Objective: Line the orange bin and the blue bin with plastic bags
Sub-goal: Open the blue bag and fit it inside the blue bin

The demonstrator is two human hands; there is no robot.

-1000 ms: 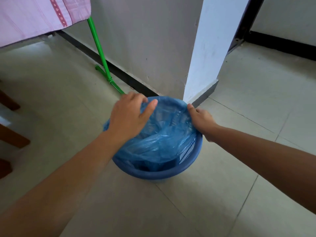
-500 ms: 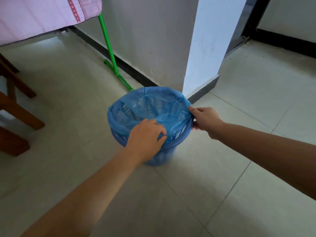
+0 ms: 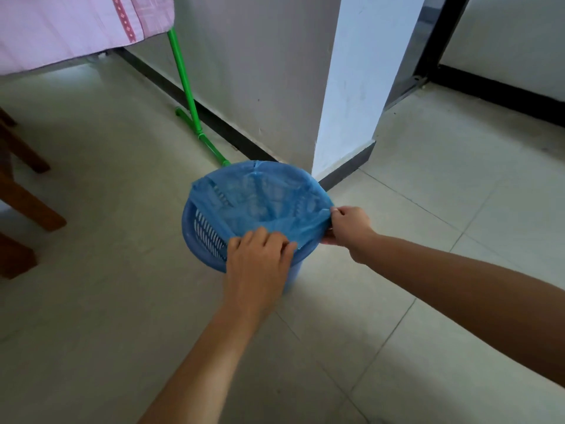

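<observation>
The blue bin [image 3: 201,240], a slotted plastic basket, stands on the tiled floor by a wall corner. A blue plastic bag [image 3: 269,203] sits inside it, its edge folded over the far and right rim. On the near left the bag has come off, and the bin's slotted wall shows bare. My left hand [image 3: 260,258] presses the bag's edge at the near rim. My right hand [image 3: 345,224] pinches the bag's edge at the right rim. The orange bin is out of view.
A white pillar [image 3: 351,87] and grey wall rise right behind the bin. A green rack leg [image 3: 189,96] slants to the floor left of it. Brown wooden furniture legs [image 3: 27,197] stand at the far left under a pink cloth [image 3: 61,26].
The bag has slipped off the bin's near-left rim, baring the slotted wall. My left hand stays at the near rim; my right hand keeps its pinch on the right rim.
</observation>
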